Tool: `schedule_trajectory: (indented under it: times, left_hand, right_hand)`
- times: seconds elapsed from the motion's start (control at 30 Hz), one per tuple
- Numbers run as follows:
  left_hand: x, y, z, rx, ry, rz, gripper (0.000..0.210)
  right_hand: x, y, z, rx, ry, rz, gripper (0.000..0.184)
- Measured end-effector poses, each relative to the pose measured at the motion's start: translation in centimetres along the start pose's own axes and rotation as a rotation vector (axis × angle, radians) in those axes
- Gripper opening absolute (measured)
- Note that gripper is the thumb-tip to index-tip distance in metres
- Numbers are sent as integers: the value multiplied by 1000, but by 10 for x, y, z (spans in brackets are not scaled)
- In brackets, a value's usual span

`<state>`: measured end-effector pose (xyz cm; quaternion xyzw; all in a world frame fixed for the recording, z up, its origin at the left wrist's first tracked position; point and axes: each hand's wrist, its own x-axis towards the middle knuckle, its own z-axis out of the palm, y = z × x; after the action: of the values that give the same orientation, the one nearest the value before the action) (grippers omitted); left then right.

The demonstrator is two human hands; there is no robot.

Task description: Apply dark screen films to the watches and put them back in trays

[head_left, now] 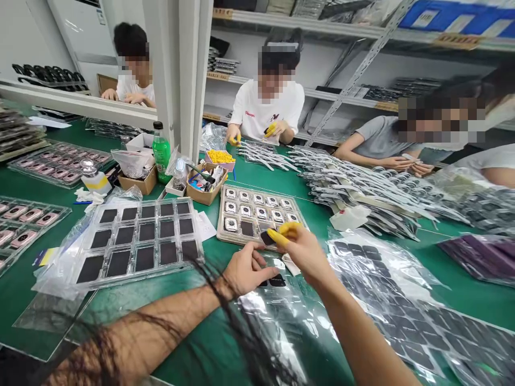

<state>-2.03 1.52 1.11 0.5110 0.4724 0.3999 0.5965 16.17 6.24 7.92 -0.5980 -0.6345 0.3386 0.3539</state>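
My right hand [303, 247], with yellow covers on its fingertips, pinches a small dark square piece [267, 237] with rounded corners. Close beside it, my left hand [246, 269] has its thumb and forefinger apart. Its thumb reaches over black rounded-square stickers [277, 280] on a clear film sheet [281, 321]. Just beyond both hands lies a beige tray [220, 228] of watch cases [230, 224] with round dark centres. One front pocket of that tray shows a dark flat square [247, 229]. Whether my left fingertips touch the held piece cannot be made out.
Left of my hands is a clear tray [132, 279] of dark squares. Beyond it stand a green bottle [161, 155] and a small box [205, 194] of tools. Film sheets [374, 289] and stacked pale strips [354, 187] lie to the right. Co-workers [265, 107] sit opposite.
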Motion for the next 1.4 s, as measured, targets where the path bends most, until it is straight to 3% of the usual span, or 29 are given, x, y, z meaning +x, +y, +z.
schedule_trajectory:
  times: [0.1,0.23,0.43,0.67,0.9,1.0,1.17,1.33,1.4]
  left_hand:
    - [1,-4,0,-24,-25,18,70]
    - [-3,-8,1,-42,-12,67,45]
    - [-5,4,0,-79,14,27,39]
    - [-7,7,2,-125,7,28,54]
    - [-10,8,0,-20,-9,53,62]
    - [-14,11,0,94,-57,99,70]
    - [-17,15,2,130,-38,123,55]
    - [-18,16,2,165,6,116,56]
    - [-18,17,1,156,5,98,54]
  right_hand:
    - [-33,23,-7,377,17,152,58]
    - [-46,42,1,552,24,223,66]
    - [-46,57,9,669,75,208,73]
    - [-53,57,12,741,132,266,73]
    - [-57,59,15,631,131,178,52]
    - [-57,65,13,483,124,40,34]
    - [-58,70,6,129,61,-195,6]
    - [-63,53,10,116,25,-165,7]
    - [-60,49,2,163,42,-141,9]
